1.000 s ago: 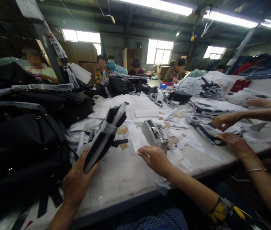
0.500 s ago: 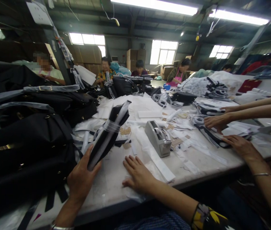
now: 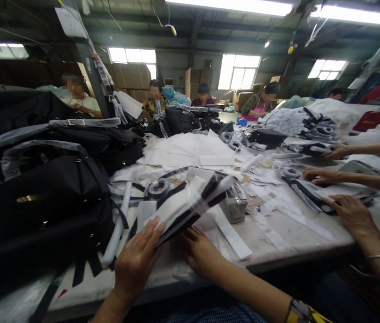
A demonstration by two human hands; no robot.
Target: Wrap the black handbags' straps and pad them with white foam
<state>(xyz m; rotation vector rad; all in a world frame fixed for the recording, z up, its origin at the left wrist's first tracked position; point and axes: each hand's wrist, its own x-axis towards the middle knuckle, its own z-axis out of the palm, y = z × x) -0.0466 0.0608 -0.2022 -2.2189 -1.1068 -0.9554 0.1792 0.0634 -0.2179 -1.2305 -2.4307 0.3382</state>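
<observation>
My left hand (image 3: pixel 141 258) grips the near-left end of a bundle of black straps (image 3: pixel 190 202), layered with white padding and bound round the middle with clear film. The bundle tilts up to the right above the table. Close under its lower edge is my right hand (image 3: pixel 203 253), fingers bent and tips partly hidden, so its grip is unclear. Behind the bundle's far end, a grey tape dispenser (image 3: pixel 235 206) is partly covered. A strap roll in clear wrap (image 3: pixel 158 187) lies just beyond the bundle's left side. White strips (image 3: pixel 233 240) lie on the table right of my right hand.
Black bags (image 3: pixel 52 202) with wrapped handles are piled on the left. White sheets (image 3: pixel 176 150) and paper scraps cover the table's middle. At right, co-workers' hands (image 3: pixel 353 213) handle other black straps. Several people sit across the table. The table's front edge (image 3: pixel 270 264) runs close by.
The bundle has swung from steeply upright to a lower slant rightward, showing its white side. My right hand has gone from lying flat on the table to beneath the bundle's edge. The view shifted slightly left.
</observation>
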